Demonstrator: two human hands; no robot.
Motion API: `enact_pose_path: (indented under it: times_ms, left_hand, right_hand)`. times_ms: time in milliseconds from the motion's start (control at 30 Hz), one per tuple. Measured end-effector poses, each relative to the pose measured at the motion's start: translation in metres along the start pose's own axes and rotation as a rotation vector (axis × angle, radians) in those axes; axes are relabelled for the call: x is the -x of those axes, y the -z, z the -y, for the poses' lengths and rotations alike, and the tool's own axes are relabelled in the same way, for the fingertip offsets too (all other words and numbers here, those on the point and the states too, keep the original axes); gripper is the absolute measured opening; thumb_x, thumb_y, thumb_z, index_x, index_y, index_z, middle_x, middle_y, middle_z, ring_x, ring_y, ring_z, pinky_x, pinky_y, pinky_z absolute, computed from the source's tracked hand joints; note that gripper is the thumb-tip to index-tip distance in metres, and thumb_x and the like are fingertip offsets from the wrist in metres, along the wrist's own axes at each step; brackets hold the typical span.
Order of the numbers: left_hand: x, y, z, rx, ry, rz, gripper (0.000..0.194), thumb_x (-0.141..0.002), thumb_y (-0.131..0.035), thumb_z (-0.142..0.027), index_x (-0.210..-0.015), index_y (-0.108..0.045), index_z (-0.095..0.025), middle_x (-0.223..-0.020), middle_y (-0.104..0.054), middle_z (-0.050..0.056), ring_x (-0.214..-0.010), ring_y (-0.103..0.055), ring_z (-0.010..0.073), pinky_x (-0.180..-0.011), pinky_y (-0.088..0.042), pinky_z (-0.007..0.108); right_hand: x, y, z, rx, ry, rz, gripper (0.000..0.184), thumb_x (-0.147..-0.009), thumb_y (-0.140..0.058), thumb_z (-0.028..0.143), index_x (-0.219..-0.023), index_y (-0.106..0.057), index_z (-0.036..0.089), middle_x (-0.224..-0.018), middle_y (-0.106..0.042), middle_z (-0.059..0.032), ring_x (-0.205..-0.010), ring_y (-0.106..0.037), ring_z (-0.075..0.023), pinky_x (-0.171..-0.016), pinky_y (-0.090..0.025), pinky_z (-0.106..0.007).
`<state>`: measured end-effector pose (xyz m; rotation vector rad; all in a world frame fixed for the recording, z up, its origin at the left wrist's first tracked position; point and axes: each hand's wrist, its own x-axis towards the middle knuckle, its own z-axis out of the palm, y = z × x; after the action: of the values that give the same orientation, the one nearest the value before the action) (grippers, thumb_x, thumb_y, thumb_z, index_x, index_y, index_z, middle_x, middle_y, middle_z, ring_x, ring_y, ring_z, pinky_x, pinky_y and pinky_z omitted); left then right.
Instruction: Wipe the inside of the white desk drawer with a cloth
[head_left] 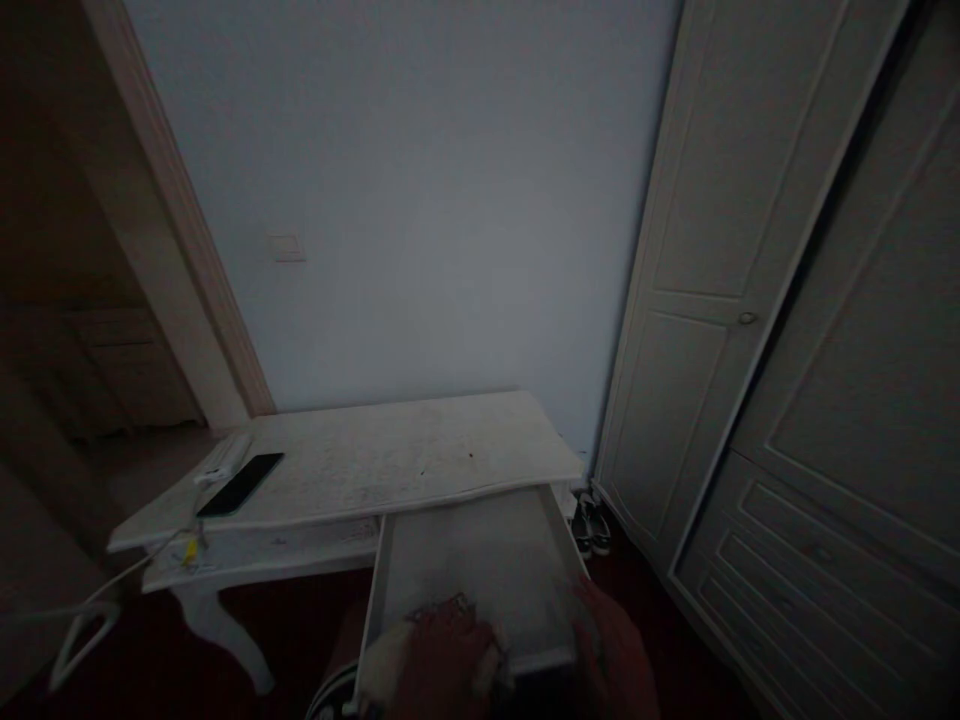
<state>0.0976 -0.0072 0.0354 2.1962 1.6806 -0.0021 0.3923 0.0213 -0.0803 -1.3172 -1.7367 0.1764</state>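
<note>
A white desk stands against the wall with its drawer pulled out toward me. The inside of the drawer looks bare. My left hand is at the bottom of the view, its fingers curled over the drawer's front edge. Something whitish lies beside its wrist; I cannot make out what. My right hand sits at the drawer's right front corner, dim and smeared, with its fingers unclear.
A black phone and a white oblong object lie on the desk's left end. A white cable hangs off that end. Shoes sit between the desk and the white wardrobe on the right. A dark doorway opens on the left.
</note>
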Motion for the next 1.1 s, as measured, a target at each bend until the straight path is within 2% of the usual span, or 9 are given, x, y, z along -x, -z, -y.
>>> enact_pose_path:
  times_ms: [100, 233, 333, 433, 567, 633, 833, 967, 1100]
  left_hand:
    - [-0.024, -0.006, -0.036, 0.029, -0.111, 0.002, 0.054, -0.081, -0.075, -0.051, -0.133, -0.068, -0.034, -0.143, -0.068, 0.01, -0.139, -0.053, 0.0405, -0.118, -0.038, 0.059]
    - [-0.047, -0.011, -0.09, 0.067, -0.203, -0.007, 0.057, -0.087, -0.072, -0.047, -0.142, -0.063, -0.033, -0.146, -0.066, 0.014, -0.143, -0.049, 0.0427, -0.12, -0.033, 0.067]
    - [-0.06, -0.011, -0.125, 0.067, -0.25, -0.007, 0.052, -0.091, -0.069, -0.041, -0.141, -0.065, -0.031, -0.146, -0.066, 0.017, -0.142, -0.05, 0.0442, -0.117, -0.034, 0.072]
    - [-0.077, -0.012, -0.143, 0.085, -0.299, -0.014, 0.045, -0.09, -0.068, -0.038, -0.135, -0.068, -0.03, -0.139, -0.07, 0.017, -0.136, -0.055, 0.0419, -0.115, -0.039, 0.067]
    - [-0.107, -0.01, -0.14, 0.173, -0.276, -0.021, 0.038, -0.09, -0.065, -0.054, -0.12, -0.073, -0.032, -0.123, -0.077, 0.009, -0.115, -0.067, 0.0313, -0.099, -0.053, 0.046]
    - [-0.12, -0.006, -0.135, 0.171, -0.237, -0.043, 0.038, -0.091, -0.064, -0.06, -0.115, -0.073, -0.032, -0.12, -0.077, 0.006, -0.112, -0.068, 0.0294, -0.094, -0.054, 0.042]
    - [-0.154, 0.021, -0.133, 0.121, -0.248, -0.183, 0.03, -0.097, -0.063, -0.043, -0.121, -0.071, -0.028, -0.128, -0.074, 0.009, -0.125, -0.061, 0.0322, -0.106, -0.047, 0.047]
    - [-0.177, 0.039, -0.123, 0.131, -0.198, -0.306, 0.031, -0.101, -0.059, -0.033, -0.127, -0.069, -0.022, -0.134, -0.07, 0.014, -0.133, -0.055, 0.0356, -0.112, -0.041, 0.052]
    - [-0.178, 0.036, -0.112, 0.189, -0.117, -0.37, 0.036, -0.107, -0.048, -0.038, -0.13, -0.069, -0.018, -0.134, -0.071, 0.013, -0.129, -0.06, 0.0336, -0.111, -0.044, 0.044]
  right_hand:
    - [0.0, -0.003, 0.003, -0.188, -0.201, -0.046, 0.057, -0.104, -0.047, 0.065, -0.142, -0.069, 0.029, -0.149, -0.066, -0.0088, -0.135, -0.063, -0.0336, -0.112, -0.052, -0.049]
    - [-0.005, -0.001, -0.001, -0.354, -0.446, -0.217, 0.076, -0.1, -0.039, 0.079, -0.135, -0.071, 0.02, -0.146, -0.067, -0.0157, -0.133, -0.064, -0.0353, -0.105, -0.056, -0.046]
    - [-0.005, 0.002, -0.007, -0.439, -0.541, -0.224, 0.079, -0.096, -0.042, 0.082, -0.13, -0.073, 0.018, -0.137, -0.072, -0.0162, -0.124, -0.069, -0.0344, -0.1, -0.058, -0.044]
    - [-0.002, 0.003, -0.017, -0.5, -0.593, -0.212, 0.079, -0.091, -0.047, 0.084, -0.125, -0.076, 0.019, -0.127, -0.076, -0.0155, -0.115, -0.073, -0.0355, -0.094, -0.061, -0.045]
    - [0.001, -0.002, -0.035, -0.363, -0.526, -0.203, 0.076, -0.081, -0.056, 0.089, -0.12, -0.078, 0.027, -0.101, -0.081, -0.01, -0.098, -0.076, -0.0391, -0.085, -0.063, -0.05]
    - [0.003, -0.007, -0.039, -0.302, -0.461, -0.205, 0.075, -0.077, -0.062, 0.089, -0.123, -0.077, 0.032, -0.097, -0.08, -0.0084, -0.098, -0.076, -0.0413, -0.086, -0.062, -0.053]
    - [0.016, -0.017, -0.018, -0.292, -0.476, -0.211, 0.081, -0.088, -0.055, 0.085, -0.146, -0.064, 0.029, -0.122, -0.078, -0.0122, -0.118, -0.071, -0.0445, -0.09, -0.061, -0.054]
    - [0.018, -0.019, 0.004, -0.286, -0.63, -0.171, 0.078, -0.098, -0.046, 0.079, -0.159, -0.05, 0.03, -0.126, -0.078, -0.0092, -0.106, -0.077, -0.0384, -0.076, -0.063, -0.044]
    - [0.018, -0.024, 0.004, -0.317, -0.592, -0.149, 0.08, -0.098, -0.044, 0.079, -0.16, -0.051, 0.029, -0.128, -0.077, -0.0087, -0.098, -0.079, -0.0368, -0.071, -0.063, -0.041]
